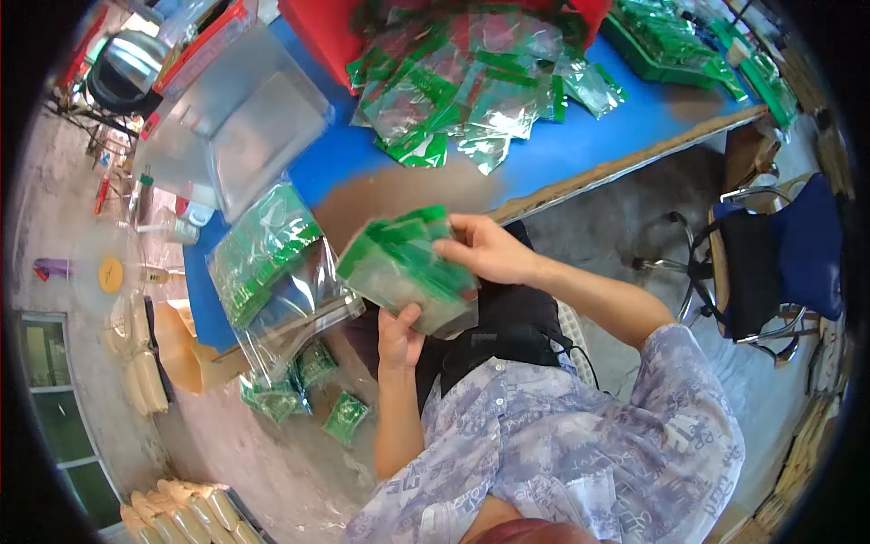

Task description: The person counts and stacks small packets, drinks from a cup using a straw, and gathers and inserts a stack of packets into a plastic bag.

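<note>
One blue worktop (544,177) above grey floor (625,204); upon it, heaped packets (471,86), green tray (633,62), clear bin (272,118); right of it, a blue chair (811,249); at its near edge, a green-topped packet stack (399,272), clasped low by the left hand (397,340), pinched at the upper side by the right hand (489,251)

No word or number can be read for certain. The patterned shirt (580,435) carries scattered lettering, too small to make out. Pale marks on the stacked green packets (261,258) are illegible, and the held packets (399,276) are blurred.
</note>
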Tool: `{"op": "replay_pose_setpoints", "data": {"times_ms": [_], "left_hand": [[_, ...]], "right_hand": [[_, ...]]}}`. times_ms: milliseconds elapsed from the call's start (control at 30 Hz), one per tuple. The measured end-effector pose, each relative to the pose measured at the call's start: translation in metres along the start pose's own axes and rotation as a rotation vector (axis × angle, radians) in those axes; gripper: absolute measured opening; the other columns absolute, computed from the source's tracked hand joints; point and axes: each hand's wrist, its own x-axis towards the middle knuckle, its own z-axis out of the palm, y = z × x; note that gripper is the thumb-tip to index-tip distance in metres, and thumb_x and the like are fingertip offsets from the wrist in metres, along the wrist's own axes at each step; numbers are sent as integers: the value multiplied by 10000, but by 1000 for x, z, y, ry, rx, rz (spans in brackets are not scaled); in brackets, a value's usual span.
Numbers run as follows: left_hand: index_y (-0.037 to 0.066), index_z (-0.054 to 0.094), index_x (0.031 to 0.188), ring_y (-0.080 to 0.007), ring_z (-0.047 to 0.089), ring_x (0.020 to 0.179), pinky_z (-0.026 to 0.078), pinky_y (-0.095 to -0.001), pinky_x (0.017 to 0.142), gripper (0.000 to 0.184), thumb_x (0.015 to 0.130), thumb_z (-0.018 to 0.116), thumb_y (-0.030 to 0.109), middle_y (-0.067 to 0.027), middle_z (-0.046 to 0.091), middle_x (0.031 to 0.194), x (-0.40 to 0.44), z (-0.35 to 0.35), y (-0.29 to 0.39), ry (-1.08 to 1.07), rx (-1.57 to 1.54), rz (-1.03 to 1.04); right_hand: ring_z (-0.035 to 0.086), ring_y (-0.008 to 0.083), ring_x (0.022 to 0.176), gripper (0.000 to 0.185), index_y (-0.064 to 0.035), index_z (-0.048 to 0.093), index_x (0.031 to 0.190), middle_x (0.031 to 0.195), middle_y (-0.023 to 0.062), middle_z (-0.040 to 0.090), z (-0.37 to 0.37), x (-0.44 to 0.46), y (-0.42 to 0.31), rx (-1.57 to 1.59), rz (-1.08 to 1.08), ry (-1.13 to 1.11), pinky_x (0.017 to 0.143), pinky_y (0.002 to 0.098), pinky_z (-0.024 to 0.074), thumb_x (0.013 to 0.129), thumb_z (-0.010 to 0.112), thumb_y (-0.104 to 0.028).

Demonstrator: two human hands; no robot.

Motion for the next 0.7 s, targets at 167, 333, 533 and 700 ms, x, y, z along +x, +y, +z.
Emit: {"op": "replay_pose_setpoints", "data": {"times_ms": [167, 333, 533, 700], "left_hand": [[15, 463, 1451, -258, 575, 1283, 465, -443, 1116, 720, 830, 820, 88, -94, 588, 1382, -4, 2, -4, -19, 135, -45], [7, 447, 1468, -287, 554, 1320, 439, -480, 1152, 700, 854, 780, 60, -117, 568, 1417, -14, -9, -7, 47, -113, -35], [-2, 439, 1475, -349, 545, 1341, 424, -536, 1169, 643, 904, 720, 89, -151, 561, 1430, 8, -23, -23, 70, -153, -60], [3, 428, 1488, -310, 529, 1356, 415, -510, 1180, 668, 884, 714, 9, -132, 558, 1437, 5, -11, -12, 31, -186, -103]], "right_hand": [[699, 225, 964, 268, 7, 662, 1167, 1022, 165, 721, -54, 44, -10, -353, -293, 305, 895, 374, 545, 1020, 610, -211], [476, 398, 1391, 583, -56, 554, 1395, 1455, 229, 530, -116, 52, 4, -1635, -267, 598, 1127, 555, 381, 971, 616, -451], [596, 374, 1202, 271, -52, 672, 1149, 1196, 184, 666, -38, 16, -21, -894, -154, -340, 1028, 488, 469, 1009, 583, -266], [499, 462, 1307, 578, -51, 570, 1362, 1370, 270, 559, -125, 80, -6, -1304, -490, 595, 1108, 562, 388, 990, 593, -493]]}}
